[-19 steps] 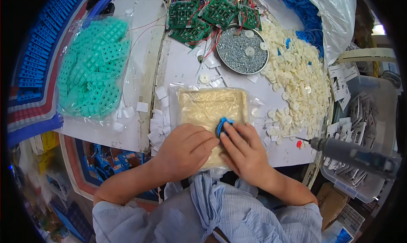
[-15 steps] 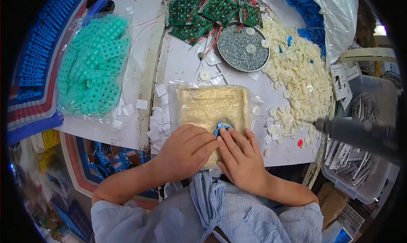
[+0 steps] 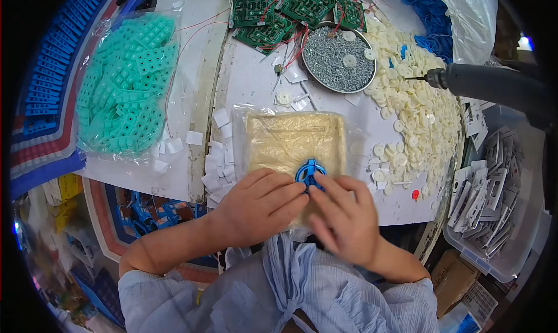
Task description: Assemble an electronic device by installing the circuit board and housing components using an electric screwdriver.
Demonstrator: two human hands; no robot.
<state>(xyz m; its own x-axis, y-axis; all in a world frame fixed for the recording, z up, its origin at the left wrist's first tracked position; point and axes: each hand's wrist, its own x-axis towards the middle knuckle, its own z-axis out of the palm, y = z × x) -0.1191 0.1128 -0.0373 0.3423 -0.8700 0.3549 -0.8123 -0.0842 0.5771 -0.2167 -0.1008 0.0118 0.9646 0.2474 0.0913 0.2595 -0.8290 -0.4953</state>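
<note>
A small blue round plastic part (image 3: pixel 311 166) with a ring-like rim lies on a pad wrapped in clear film (image 3: pixel 279 136) in front of me. My left hand (image 3: pixel 263 208) is closed, its fingertips at the left edge of the part, steadying it. My right hand (image 3: pixel 349 216) lies over the part's right side. Its index and middle fingertips touch the part, while the thumb is held apart and slightly blurred. The lower portion of the part is hidden beneath my fingers.
Beyond the pad stand a round dish of screws (image 3: pixel 339 59) and green circuit boards (image 3: pixel 254 8) with red wires. Cream plastic discs (image 3: pixel 407 109) are heaped at right, under a hanging screwdriver (image 3: pixel 459 79). A bag of turquoise pieces (image 3: pixel 129 83) lies left; a clear bin (image 3: pixel 494 257) stands right.
The blue part shows more fully now, as my right hand has shifted right and its thumb has lifted away. The hanging screwdriver appears higher. My left hand stays beside the part.
</note>
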